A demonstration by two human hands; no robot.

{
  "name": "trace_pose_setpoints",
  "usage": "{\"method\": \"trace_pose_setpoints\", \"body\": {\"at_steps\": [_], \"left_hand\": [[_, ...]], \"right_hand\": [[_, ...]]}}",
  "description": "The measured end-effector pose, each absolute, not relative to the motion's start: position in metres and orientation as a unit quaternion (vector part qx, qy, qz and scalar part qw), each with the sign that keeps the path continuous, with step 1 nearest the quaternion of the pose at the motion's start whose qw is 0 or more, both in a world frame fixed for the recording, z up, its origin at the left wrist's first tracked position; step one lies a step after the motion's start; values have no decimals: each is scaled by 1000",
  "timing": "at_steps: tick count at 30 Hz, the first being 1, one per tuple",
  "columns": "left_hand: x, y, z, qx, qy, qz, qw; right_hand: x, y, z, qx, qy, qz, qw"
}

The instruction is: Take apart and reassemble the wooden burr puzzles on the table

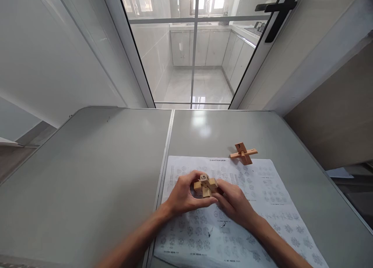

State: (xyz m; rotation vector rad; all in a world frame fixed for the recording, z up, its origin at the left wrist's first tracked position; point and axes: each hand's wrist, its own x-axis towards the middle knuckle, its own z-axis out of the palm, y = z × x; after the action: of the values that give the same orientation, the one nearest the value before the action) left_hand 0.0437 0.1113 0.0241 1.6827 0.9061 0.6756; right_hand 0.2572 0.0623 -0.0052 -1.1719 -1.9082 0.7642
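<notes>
A small wooden burr puzzle of light interlocking blocks, with a black mark on its top end, is held just above a printed sheet. My left hand curls around its left side, thumb in front and fingers behind. From the right, the fingers of my right hand close on the puzzle's right-hand block. Their tips are partly hidden. Rows of small puzzle diagrams cover the sheet beneath both hands. Past its far edge sits a second wooden puzzle, reddish-brown and cross-shaped with flat pieces, touched by neither hand.
The grey folding table has a pale seam running down it, left of the sheet. Beyond the far edge stands a glass door with a black handle. A white wall rises at the left.
</notes>
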Motion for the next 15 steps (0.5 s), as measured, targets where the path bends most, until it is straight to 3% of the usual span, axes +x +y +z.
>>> {"method": "trace_pose_setpoints", "body": {"at_steps": [9,15], "left_hand": [[43,114,31,723,364,229,541],[43,114,31,709,370,220,558]], "right_hand": [[263,64,-10,-452,-747,299,385],[265,62,-2,-454,-670,451,376]]}}
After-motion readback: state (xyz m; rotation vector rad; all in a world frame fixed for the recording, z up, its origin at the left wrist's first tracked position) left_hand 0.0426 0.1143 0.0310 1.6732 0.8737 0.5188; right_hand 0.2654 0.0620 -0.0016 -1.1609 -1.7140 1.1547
